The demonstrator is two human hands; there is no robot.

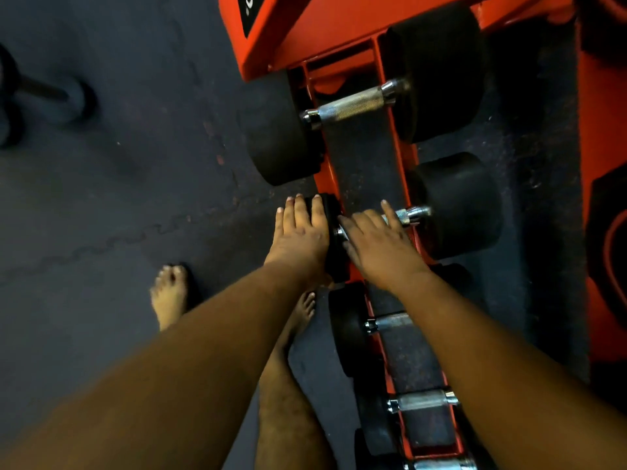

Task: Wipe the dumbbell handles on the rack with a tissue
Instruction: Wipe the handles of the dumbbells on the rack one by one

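- The left hand (pixel 300 234) lies flat, fingers straight, on the black weight head (pixel 330 232) at the near-left end of the second dumbbell; it presses rather than grips, which should steady the bar against rolling.
- The right hand (pixel 380 247) covers that dumbbell's handle (pixel 412 214), fingers laid over the bar and only its chrome collar showing past the fingertips. Whether the fingers curl under the bar, I cannot tell.
- No tissue shows. It may be under the right palm, but that is hidden; worth checking it is spread between palm and steel before rubbing.
- To do the step well, I would wrap the tissue round the knurled part and run it from collar to collar, twisting so the underside is reached too.
- Beyond the hands on the red rack (pixel 339 32) sits a larger dumbbell with its knurled handle (pixel 354 105) fully bare; nearer the body, under the right forearm, three smaller handles (pixel 422 400) lie in line.
- Working in one direction along the rack would avoid missing one.
- Bare feet (pixel 169 293) stand on the floor just left of the rack, so keep each dumbbell seated.
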